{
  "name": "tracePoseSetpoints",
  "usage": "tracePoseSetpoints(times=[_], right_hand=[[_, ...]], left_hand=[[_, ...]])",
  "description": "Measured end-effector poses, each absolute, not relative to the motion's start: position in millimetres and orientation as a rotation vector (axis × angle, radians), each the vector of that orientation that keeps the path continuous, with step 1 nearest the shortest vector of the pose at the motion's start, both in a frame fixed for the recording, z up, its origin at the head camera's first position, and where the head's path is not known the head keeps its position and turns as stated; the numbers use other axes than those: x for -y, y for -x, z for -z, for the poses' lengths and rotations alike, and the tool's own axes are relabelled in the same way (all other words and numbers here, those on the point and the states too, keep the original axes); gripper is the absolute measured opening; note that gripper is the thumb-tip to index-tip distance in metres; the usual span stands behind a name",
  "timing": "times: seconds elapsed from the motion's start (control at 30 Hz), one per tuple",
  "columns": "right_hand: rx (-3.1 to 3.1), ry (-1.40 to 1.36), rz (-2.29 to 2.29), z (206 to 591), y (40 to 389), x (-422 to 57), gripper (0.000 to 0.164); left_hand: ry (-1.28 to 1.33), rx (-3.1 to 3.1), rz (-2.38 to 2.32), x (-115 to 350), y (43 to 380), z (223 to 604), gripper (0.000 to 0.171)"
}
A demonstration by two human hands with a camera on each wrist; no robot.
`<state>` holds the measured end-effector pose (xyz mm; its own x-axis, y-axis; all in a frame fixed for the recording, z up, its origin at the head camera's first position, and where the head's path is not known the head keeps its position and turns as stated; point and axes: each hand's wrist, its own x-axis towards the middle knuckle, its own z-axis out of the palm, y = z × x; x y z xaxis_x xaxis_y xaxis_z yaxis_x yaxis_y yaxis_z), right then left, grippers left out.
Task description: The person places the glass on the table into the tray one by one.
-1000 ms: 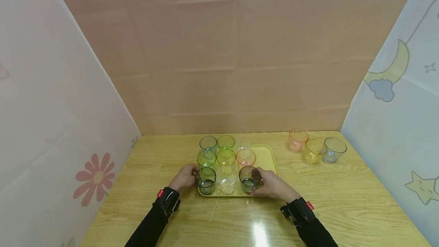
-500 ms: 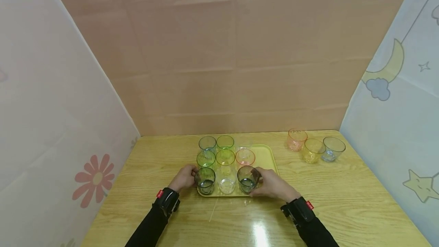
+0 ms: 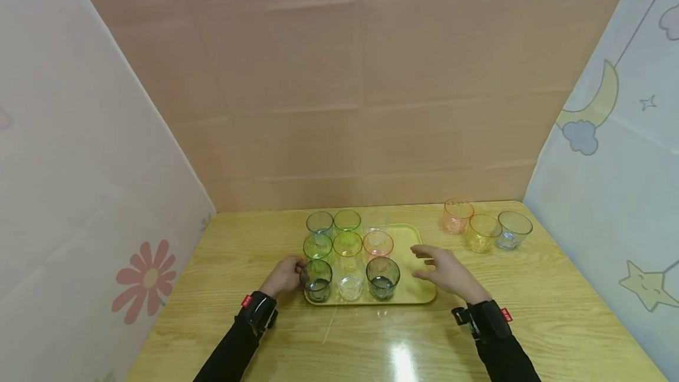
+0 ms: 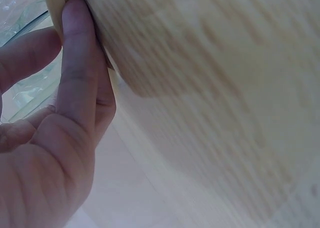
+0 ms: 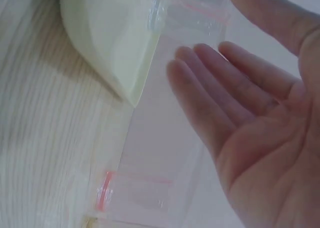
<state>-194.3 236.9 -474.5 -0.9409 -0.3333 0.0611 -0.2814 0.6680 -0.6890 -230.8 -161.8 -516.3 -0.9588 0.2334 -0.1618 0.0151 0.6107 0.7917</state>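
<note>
My left hand (image 3: 284, 275) pinches the left rim of a yellow tray (image 3: 412, 237), by the front corner. In the left wrist view the fingers (image 4: 77, 63) lie along the tray's edge (image 4: 56, 5). Drinking glasses stand on the tray in rows. The front row has a smoky dark glass (image 3: 316, 285) at the left, a clear glass (image 3: 350, 289) in the middle and another dark glass (image 3: 383, 285) at the right. My right hand (image 3: 448, 273) hovers over the tray's right edge, fingers spread and holding nothing; its palm (image 5: 270, 148) shows in the right wrist view.
Behind the front row stand a green glass (image 3: 317, 246), a yellow glass (image 3: 348, 244) and a pink-rimmed glass (image 3: 378, 243), with more at the back. On the table's right are a pink glass (image 3: 457, 218), an amber glass (image 3: 481, 236) and a bluish glass (image 3: 511, 233). Printed sheets enclose the table.
My right hand has let go of the front-right dark glass and moved right, its fingers opening. That glass stays on the tray. My left hand keeps its place.
</note>
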Motion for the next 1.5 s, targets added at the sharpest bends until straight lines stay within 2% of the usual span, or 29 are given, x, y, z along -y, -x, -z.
tracePoseSetpoints(times=[0.1,0.37,0.57,0.8,1.5], right_hand=[[-2.899,0.442,1.178,474,196,-242,0.054],[-3.171,0.099,1.355,470,201,-257,0.059],[-3.353,-0.229,1.454,467,203,-268,0.057],[-3.378,-0.499,1.422,470,203,-286,0.071],[-3.252,-0.728,1.385,487,219,-316,0.082]], left_hand=[[-0.211,-2.608,-1.245,162,231,517,0.026],[-0.194,-2.583,-1.280,163,228,515,0.019],[-0.192,-2.581,-1.283,164,228,514,0.024],[-0.214,-2.600,-1.257,164,229,512,0.027],[-0.225,-2.580,-1.306,162,229,512,0.026]])
